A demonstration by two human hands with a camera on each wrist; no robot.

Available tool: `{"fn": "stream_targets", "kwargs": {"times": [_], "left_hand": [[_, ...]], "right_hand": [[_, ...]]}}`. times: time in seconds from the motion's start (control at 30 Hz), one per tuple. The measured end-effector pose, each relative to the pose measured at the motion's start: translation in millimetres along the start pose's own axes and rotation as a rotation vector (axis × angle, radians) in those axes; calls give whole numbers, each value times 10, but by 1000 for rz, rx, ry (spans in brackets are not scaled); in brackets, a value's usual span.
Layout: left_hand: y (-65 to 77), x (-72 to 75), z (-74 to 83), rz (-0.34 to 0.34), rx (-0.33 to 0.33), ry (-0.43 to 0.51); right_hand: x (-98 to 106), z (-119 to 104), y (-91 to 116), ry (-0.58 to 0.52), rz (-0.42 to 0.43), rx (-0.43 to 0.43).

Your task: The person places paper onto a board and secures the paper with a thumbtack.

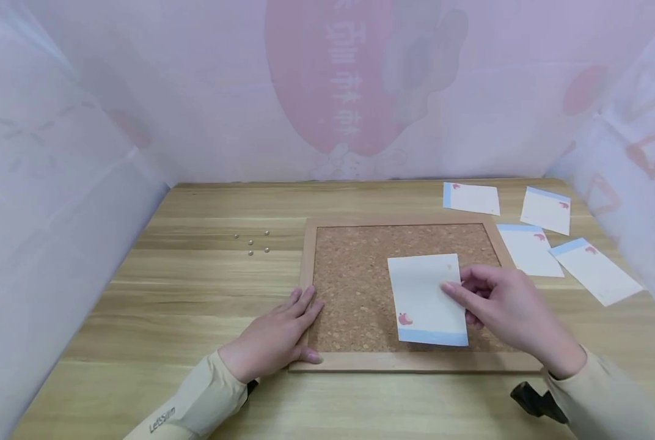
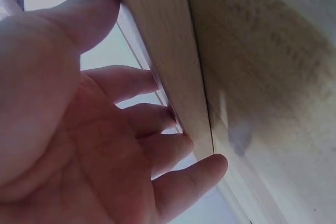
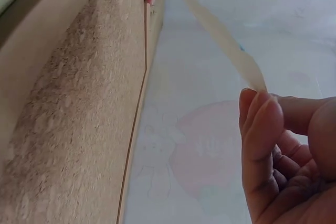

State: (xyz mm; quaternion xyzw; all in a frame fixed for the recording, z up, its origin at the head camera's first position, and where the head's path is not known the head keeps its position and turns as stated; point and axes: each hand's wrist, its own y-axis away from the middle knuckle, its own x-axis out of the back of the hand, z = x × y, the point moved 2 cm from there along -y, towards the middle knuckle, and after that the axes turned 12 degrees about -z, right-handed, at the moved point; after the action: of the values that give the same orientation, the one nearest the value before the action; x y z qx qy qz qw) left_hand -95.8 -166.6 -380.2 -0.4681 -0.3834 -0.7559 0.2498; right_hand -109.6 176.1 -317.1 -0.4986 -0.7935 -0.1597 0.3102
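A framed cork board point(image 1: 355, 287) lies on the wooden table. My left hand point(image 1: 275, 339) rests on the left side of its wooden frame, fingers fairly straight over the edge; the left wrist view shows the fingertips touching the frame point(image 2: 168, 51). Above the board's right half, my right hand point(image 1: 498, 305) pinches the right edge of a white paper card point(image 1: 426, 299) between thumb and fingers. The card has a blue band along its near edge and a small red print. Seen nearly edge-on in the right wrist view, the card point(image 3: 226, 40) stands off the cork surface point(image 3: 79, 103).
Several small metallic pins point(image 1: 250, 242) lie on the table left of the board. At the right are more cards, including one at the back point(image 1: 473, 198) and one far right point(image 1: 597, 272); one card point(image 1: 531, 250) lies against the board's right side. Printed sheeting point(image 1: 223, 91) surrounds the table.
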Motion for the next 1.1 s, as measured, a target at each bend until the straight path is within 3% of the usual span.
{"fn": "stream_targets", "kwargs": {"times": [0.2,0.57,0.73,0.93,1.1], "left_hand": [[-3,3,19,2,-5,-11],[-3,15,9,1,16,-12],[-16,21,-16,-4,18,-5],[-3,47,-62,-35,4,20],[49,74,-132,-78,34,55]], "right_hand": [[-1,-6,-168,-90,-66,-41],[-16,81,-548,-150,-122,-117],[-72,113,-838,-197,-153,-130],[-225,137,-1241,-316,-249,-166],[-336,130,-1524,-289,-311,-196]]}}
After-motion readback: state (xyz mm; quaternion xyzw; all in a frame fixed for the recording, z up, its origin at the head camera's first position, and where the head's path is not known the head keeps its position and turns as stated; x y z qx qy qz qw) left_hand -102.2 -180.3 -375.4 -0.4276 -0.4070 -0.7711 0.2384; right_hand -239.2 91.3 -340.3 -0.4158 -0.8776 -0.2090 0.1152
